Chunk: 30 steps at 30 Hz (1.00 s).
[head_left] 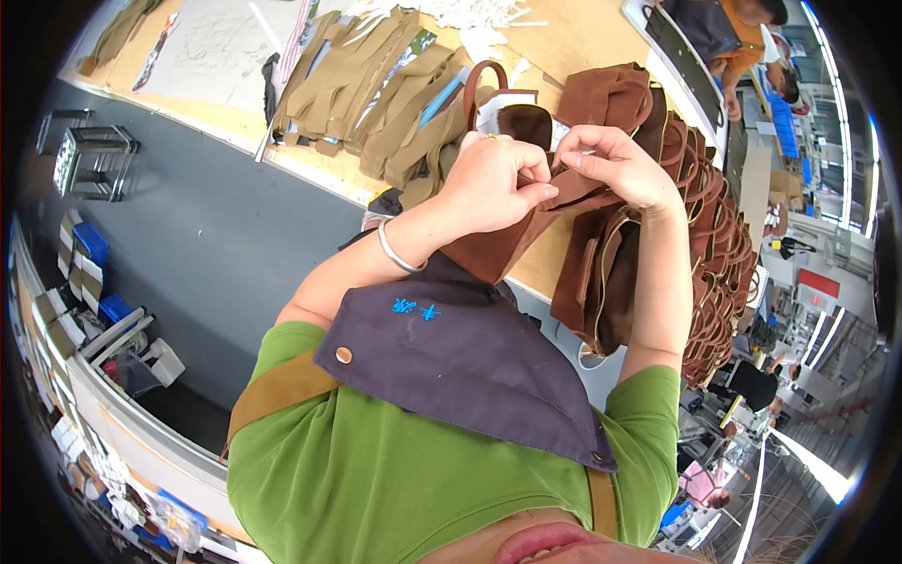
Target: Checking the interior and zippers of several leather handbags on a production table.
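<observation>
A brown leather handbag [496, 246] hangs between my hands at the table edge, just beyond my dark apron. My left hand [493, 179] is closed, thumb and fingers pinching the bag's upper rim. Close beside it, my right hand [615, 167] has its fingers bent together on the same rim. What lies inside the pinch is too small to make out. Under my right forearm stands another brown bag [606, 282] with its zipped top gaping. Beyond my hands a brown bag [526, 124] with an upright loop handle shows a dark opening.
A long row of brown bags [719, 254] runs along the right side. Khaki fabric pieces [366, 94] lie stacked on the table [564, 28] at far left, with white strips [479, 21] behind. A stool [99, 162] stands on the left floor. A co-worker [742, 42] is across the table.
</observation>
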Tool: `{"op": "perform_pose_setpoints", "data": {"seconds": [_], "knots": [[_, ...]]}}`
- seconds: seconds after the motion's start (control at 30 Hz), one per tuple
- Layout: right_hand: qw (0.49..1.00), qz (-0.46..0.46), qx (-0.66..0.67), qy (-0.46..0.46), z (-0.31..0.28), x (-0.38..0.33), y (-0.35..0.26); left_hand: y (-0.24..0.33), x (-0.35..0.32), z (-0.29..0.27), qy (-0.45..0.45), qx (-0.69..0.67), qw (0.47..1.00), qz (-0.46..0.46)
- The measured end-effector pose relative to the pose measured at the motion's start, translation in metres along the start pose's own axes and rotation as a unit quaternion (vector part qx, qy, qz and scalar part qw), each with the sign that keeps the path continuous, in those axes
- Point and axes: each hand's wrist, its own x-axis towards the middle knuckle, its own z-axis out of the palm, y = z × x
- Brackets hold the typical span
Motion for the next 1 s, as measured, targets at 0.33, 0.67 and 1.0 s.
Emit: {"op": "perform_pose_setpoints", "data": {"seconds": [0.33, 0.67, 1.0], "knots": [[0.996, 0.010, -0.055, 0.070, -0.006, -0.002, -0.003, 0.006, -0.001, 0.009, 0.099, 0.024, 0.994, 0.047], [0.992, -0.022, -0.079, 0.091, 0.001, -0.005, -0.005, -0.002, 0.007, 0.011, 0.115, -0.025, 0.993, 0.020], [0.992, -0.014, -0.096, 0.081, 0.004, -0.009, -0.012, 0.002, 0.009, 0.012, 0.117, -0.074, 0.990, 0.003]]}}
